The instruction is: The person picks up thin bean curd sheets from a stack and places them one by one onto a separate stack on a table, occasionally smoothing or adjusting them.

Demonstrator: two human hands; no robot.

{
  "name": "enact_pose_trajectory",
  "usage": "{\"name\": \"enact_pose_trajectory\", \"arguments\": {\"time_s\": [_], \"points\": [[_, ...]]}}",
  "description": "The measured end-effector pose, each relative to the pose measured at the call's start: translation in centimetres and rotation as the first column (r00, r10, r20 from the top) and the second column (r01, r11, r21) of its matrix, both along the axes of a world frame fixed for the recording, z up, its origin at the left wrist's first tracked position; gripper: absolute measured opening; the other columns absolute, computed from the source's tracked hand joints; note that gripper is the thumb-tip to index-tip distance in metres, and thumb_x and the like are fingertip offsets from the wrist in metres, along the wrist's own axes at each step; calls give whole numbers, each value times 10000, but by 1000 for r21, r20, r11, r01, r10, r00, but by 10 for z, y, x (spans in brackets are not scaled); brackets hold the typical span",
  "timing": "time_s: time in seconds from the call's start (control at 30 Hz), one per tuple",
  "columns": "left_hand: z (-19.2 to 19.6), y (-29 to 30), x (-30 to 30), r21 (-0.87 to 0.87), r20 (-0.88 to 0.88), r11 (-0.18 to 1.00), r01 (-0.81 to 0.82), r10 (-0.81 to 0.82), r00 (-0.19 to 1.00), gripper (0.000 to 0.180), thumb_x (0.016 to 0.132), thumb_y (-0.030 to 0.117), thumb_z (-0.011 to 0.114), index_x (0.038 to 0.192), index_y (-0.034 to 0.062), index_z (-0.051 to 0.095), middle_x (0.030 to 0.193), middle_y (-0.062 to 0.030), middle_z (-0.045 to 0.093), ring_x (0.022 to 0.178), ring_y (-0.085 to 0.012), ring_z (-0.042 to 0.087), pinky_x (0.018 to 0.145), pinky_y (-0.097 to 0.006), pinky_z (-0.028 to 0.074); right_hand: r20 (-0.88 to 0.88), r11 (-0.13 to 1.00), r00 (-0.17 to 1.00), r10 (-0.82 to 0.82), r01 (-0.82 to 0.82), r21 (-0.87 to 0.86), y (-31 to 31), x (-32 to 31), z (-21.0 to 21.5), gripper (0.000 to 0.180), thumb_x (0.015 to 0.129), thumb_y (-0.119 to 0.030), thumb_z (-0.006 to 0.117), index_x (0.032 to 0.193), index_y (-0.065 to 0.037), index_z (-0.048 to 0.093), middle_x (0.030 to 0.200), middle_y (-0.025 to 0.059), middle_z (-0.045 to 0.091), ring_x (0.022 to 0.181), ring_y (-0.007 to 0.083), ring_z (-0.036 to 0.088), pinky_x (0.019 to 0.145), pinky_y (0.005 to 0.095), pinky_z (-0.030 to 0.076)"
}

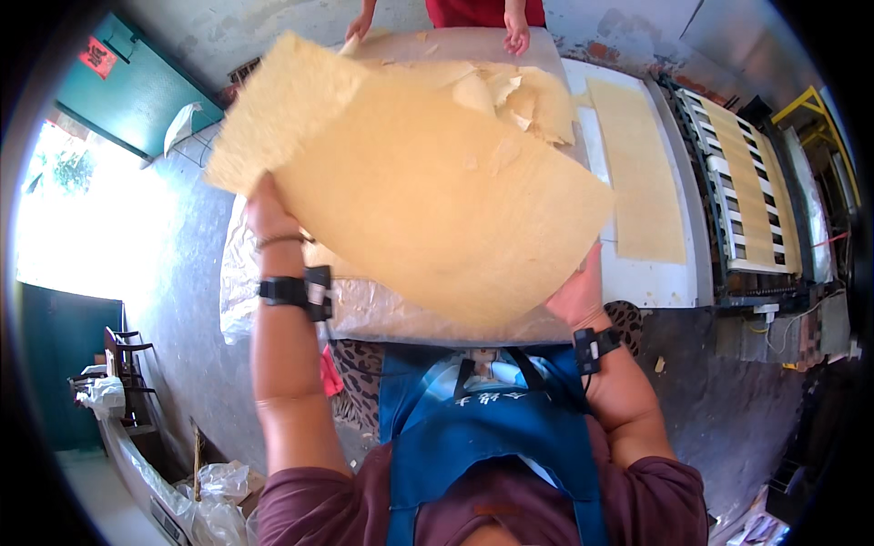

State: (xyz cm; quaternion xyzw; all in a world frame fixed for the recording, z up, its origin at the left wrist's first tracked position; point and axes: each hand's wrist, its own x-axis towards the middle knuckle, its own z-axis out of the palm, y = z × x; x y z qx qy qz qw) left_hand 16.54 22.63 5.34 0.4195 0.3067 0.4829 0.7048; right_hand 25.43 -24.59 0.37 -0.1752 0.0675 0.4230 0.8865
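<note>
Both hands clamped on yellow sheet (428, 191), left hand (266, 211), right hand (575, 297), raised above table (382, 314)

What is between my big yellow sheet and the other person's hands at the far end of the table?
In the head view, a heap of torn, crumpled yellow sheets lies on the table, between the big yellow sheet and the other person's hand.

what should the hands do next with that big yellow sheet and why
Probably lower the sheet flat onto the plastic-covered table. Both the left hand and right hand hold it lifted and tilted above the table, with a torn stack beyond it where another person's hand rests.
</note>
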Motion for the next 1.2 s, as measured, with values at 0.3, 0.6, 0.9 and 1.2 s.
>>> {"name": "enact_pose_trajectory", "arguments": {"time_s": [0.3,0.6,0.9,1.2], "points": [[-122,-80,-50,-457,-341,871,-178,13,940,324,807,71,599,1116,14,519,1041,-132,598,859,-275,618,710,-374,539,430,680,850,304,123,-723,1,50,-38,511,809,-145,629,1267,-27,436,1132,68,579,997,189,569,846,313,469],[-129,-69,-69,-363,-463,929,73,-248,851,256,808,102,627,1021,-5,534,861,-113,617,646,-206,612,496,-290,514,701,421,613,363,564,-711,12,134,-51,555,769,-42,617,1296,-62,442,855,44,636,756,145,611,693,266,494],[-73,-60,-83,-381,-907,829,409,-421,7,374,830,368,611,744,5,634,572,-87,610,425,-160,552,399,-274,429,463,158,-77,883,978,-138,74,151,-14,653,710,-178,697,1303,-158,423,1228,107,491,1131,289,469,918,375,415],[-38,-107,-3,194,-943,466,863,-155,296,173,846,161,614,948,24,641,729,-61,649,676,-108,621,607,-232,489,148,241,-244,959,970,32,202,237,-22,559,736,-51,565,1261,-230,496,1345,81,422,1238,328,377,981,398,361]]}}
